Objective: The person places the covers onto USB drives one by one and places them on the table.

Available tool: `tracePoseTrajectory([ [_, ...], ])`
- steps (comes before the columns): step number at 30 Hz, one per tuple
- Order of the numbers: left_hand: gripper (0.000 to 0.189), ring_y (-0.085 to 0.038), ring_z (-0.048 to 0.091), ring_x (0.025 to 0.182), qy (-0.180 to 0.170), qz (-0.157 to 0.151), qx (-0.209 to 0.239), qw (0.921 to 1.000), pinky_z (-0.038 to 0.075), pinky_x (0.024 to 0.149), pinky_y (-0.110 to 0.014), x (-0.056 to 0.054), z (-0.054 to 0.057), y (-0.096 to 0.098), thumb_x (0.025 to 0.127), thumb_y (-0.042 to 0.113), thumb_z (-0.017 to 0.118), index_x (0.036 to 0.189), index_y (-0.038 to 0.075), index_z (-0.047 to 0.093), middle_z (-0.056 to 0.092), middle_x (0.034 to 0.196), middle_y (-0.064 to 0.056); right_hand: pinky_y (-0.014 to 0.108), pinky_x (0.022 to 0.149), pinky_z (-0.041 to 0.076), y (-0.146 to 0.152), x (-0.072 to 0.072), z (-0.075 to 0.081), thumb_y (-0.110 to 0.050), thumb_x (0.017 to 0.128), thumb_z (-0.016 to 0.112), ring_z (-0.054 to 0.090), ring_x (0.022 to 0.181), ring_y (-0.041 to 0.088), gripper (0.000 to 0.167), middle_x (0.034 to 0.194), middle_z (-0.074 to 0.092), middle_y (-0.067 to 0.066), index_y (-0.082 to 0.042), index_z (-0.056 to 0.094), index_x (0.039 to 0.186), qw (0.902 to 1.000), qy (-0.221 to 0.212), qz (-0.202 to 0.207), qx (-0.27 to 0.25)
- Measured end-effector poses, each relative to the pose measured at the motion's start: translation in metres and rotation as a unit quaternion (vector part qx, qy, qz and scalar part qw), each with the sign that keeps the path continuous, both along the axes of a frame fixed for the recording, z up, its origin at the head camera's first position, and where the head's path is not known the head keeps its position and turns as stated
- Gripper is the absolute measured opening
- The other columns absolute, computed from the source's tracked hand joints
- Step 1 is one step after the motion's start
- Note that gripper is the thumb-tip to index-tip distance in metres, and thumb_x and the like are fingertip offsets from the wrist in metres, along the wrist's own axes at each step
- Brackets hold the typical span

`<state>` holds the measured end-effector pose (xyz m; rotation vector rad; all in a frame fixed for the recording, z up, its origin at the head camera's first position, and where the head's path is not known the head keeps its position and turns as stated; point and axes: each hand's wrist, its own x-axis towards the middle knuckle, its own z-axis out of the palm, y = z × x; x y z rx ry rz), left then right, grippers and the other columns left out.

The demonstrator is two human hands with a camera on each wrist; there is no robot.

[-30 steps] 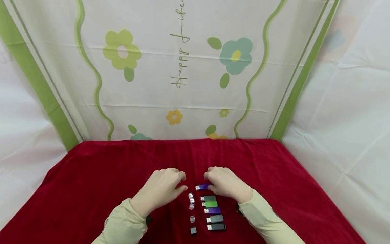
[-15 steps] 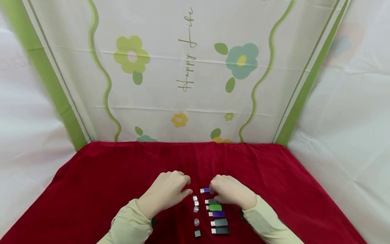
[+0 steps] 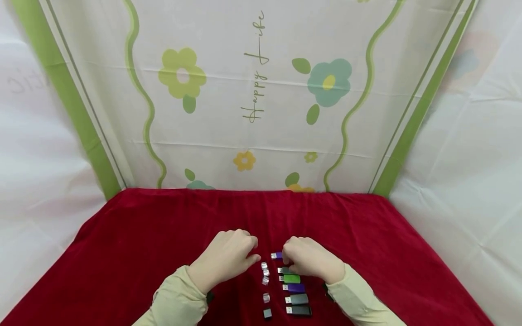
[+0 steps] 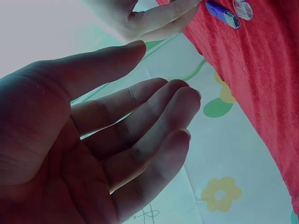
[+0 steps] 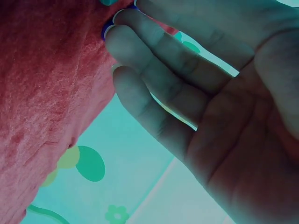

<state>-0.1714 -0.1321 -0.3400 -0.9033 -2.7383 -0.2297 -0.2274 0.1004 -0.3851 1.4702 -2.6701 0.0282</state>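
My left hand (image 3: pixel 226 256) hovers left of a column of small clear caps (image 3: pixel 266 298). Its palm and loosely bent fingers (image 4: pixel 173 112) hold nothing in the left wrist view. On the other side, my right hand (image 3: pixel 311 259) is over the far end of a column of USB sticks. It partly covers the farthest purple USB stick (image 3: pixel 276 256) and a grey one (image 3: pixel 282 270). In the right wrist view its extended fingers (image 5: pixel 154 65) overlap a sliver of blue-purple casing. A clear cap (image 4: pixel 244 10) lies beside the purple stick in the left wrist view.
Nearer me in the same column lie a green stick (image 3: pixel 292 279), another purple one (image 3: pixel 295 288), a second grey one (image 3: pixel 298 299) and a black one (image 3: pixel 301 310). A dark grey cap (image 3: pixel 267 313) ends the cap column. Red cloth (image 3: pixel 163 226) covers the table; a printed curtain (image 3: pixel 228 113) rises behind.
My right hand has shifted slightly toward me, from the farthest purple stick to partly cover the grey one too. My left hand stays nearly still. The head view has swung slightly.
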Motion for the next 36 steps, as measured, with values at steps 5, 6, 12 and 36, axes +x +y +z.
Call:
tracePoseTrajectory([
  [5,0.020,-0.004,0.043,0.048,0.001,0.005,-0.002,1.0000,0.037,0.043,-0.021,-0.0002,-0.0007,-0.0001,0.081,0.026,0.081,0.074,0.014,0.067,0.052,0.062,0.007,0.018,0.046,0.032,-0.0005,-0.0004,-0.0005,-0.003,0.065,0.082,0.029,0.053,0.004,0.042,0.056,0.037,-0.014,-0.022,0.048,0.049,0.9999,0.011,0.002,0.011],
  [6,0.020,-0.005,0.043,0.048,0.001,0.006,-0.003,1.0000,0.037,0.043,-0.021,-0.0003,-0.0010,-0.0002,0.081,0.026,0.081,0.074,0.014,0.067,0.052,0.062,0.007,0.018,0.046,0.032,-0.0007,-0.0004,-0.0005,-0.003,0.065,0.082,0.029,0.053,0.004,0.043,0.056,0.037,-0.014,-0.022,0.047,0.049,0.9998,0.013,0.003,0.013],
  [12,0.020,-0.005,0.043,0.048,0.001,0.007,-0.003,1.0000,0.038,0.044,-0.021,-0.0009,-0.0015,-0.0007,0.081,0.026,0.082,0.075,0.014,0.067,0.052,0.063,0.007,0.018,0.045,0.030,-0.0013,0.0010,0.0025,-0.003,0.067,0.081,0.026,0.054,0.004,0.046,0.055,0.035,-0.013,-0.022,0.044,0.048,0.9998,0.009,0.006,0.015],
  [36,0.019,-0.004,0.040,0.046,-0.008,-0.008,0.006,0.9999,0.035,0.042,-0.022,-0.0036,-0.0040,-0.0014,0.082,0.023,0.081,0.073,0.014,0.065,0.050,0.062,0.008,0.021,0.045,0.028,-0.0058,0.0072,0.0027,-0.004,0.061,0.085,0.025,0.053,0.006,0.047,0.055,0.034,-0.011,-0.019,0.042,0.050,0.9991,0.023,-0.014,0.033],
])
